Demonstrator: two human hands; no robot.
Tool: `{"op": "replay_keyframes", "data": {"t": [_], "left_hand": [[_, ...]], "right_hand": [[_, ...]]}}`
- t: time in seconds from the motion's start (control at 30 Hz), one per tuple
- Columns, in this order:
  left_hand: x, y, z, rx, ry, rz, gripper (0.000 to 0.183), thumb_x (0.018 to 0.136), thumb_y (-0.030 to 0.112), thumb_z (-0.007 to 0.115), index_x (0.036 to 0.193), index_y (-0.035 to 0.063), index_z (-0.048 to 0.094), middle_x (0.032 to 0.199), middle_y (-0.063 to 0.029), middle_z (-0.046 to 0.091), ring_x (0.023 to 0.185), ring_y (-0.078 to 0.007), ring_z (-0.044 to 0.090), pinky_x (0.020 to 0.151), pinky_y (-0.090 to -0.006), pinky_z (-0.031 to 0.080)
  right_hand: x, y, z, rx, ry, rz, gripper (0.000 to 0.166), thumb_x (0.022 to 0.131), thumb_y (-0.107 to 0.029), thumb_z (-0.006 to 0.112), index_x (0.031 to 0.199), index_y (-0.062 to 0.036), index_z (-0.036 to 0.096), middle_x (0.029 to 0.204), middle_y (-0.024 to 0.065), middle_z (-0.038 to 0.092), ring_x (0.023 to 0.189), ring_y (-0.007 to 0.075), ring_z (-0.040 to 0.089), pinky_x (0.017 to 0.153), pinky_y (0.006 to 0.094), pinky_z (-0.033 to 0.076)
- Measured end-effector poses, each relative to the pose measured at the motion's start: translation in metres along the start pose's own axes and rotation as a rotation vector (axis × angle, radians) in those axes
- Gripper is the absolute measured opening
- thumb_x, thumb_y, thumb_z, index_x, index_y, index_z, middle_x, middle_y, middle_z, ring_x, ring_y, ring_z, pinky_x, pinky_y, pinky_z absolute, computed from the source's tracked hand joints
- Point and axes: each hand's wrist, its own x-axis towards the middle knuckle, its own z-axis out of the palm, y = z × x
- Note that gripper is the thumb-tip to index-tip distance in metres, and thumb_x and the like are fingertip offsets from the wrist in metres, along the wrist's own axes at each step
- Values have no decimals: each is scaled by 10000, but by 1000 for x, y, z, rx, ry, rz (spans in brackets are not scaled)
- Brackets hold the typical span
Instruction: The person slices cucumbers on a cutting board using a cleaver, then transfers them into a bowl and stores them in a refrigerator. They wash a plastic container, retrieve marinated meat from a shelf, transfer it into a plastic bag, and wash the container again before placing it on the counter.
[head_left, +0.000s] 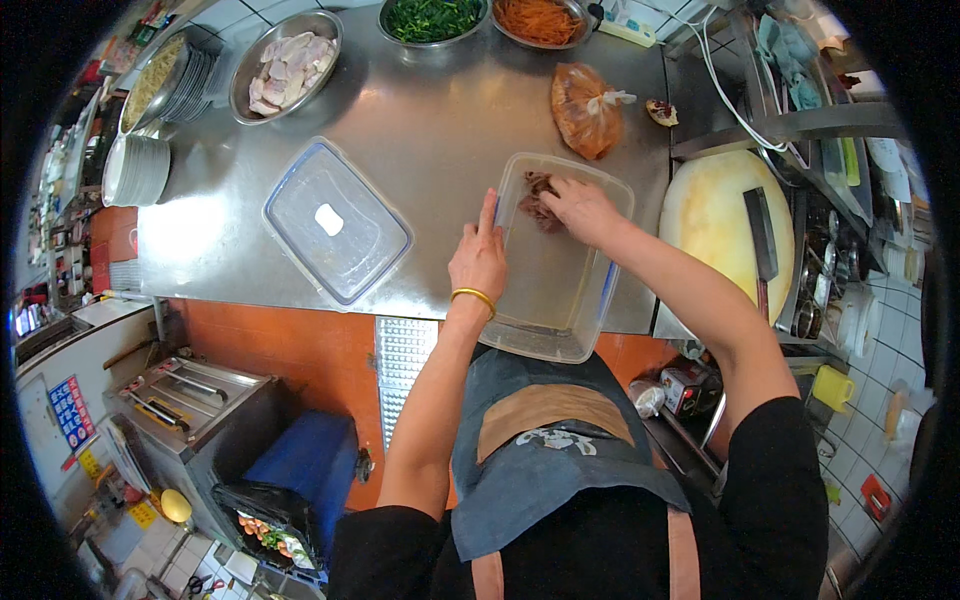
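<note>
A clear plastic food box stands without its lid on the steel table, its near end reaching past the table's edge. Dark shredded food, perhaps meat, lies in its far left part. My right hand reaches into the box with its fingertips at this food; whether they grip any is hidden. On the left wall of the box rests my left hand, index finger stretched away from me, a gold-coloured bangle on the wrist. The box's lid with blue edging lies flat to the left.
Steel bowls hold raw meat pieces, chopped greens and orange shreds along the back. A tied plastic bag of orange food sits behind the box. Right, a cleaver lies on a round chopping board. Stacked plates stand left.
</note>
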Motion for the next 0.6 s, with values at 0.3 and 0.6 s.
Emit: {"op": "replay_keyframes", "data": {"t": [0.3,0.6], "left_hand": [[-3,18,16,27,29,17,572,978,256,464,1497,336,236,989,-181,562,811,-412,615,692,-513,514],[1,20,22,48,4,28,578,980,250,468,1498,347,230,990,-178,533,848,-400,609,713,-499,518]], "right_hand": [[-97,-89,-14,-34,-665,-85,331,778,-229,620,1067,-70,637,1109,165,577,1064,326,542,838,445,458],[-45,-149,28,1424,-594,567,243,880,-254,567,955,-26,607,913,182,675,849,325,651,736,435,487]]}}
